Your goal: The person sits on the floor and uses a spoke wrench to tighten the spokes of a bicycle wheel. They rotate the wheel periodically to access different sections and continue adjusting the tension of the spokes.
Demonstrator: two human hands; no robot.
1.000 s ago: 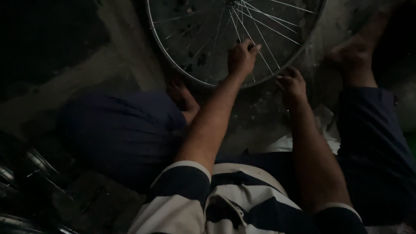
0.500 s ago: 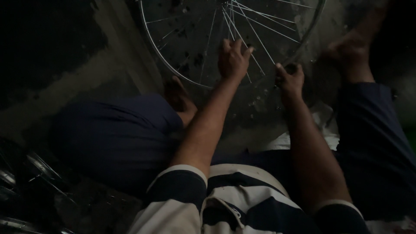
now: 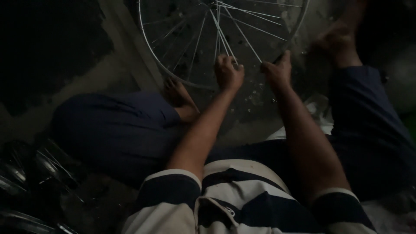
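Silver spoked wheel (image 3: 182, 47) ahead on floor, left hand (image 3: 228, 73) pinching spokes, right hand (image 3: 277, 73) clamped on rim.

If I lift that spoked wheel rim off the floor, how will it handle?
The wheel rim is probably light for its size: a thin metal hoop. Its spokes look thin, so they may flex under the left hand. Stood on edge, it would likely roll.

Seated on a dim concrete floor (image 3: 108, 73), a person grips spokes (image 3: 225, 37) of a bicycle wheel rim (image 3: 149, 56) with the left hand (image 3: 228, 73) and right hand (image 3: 277, 71).
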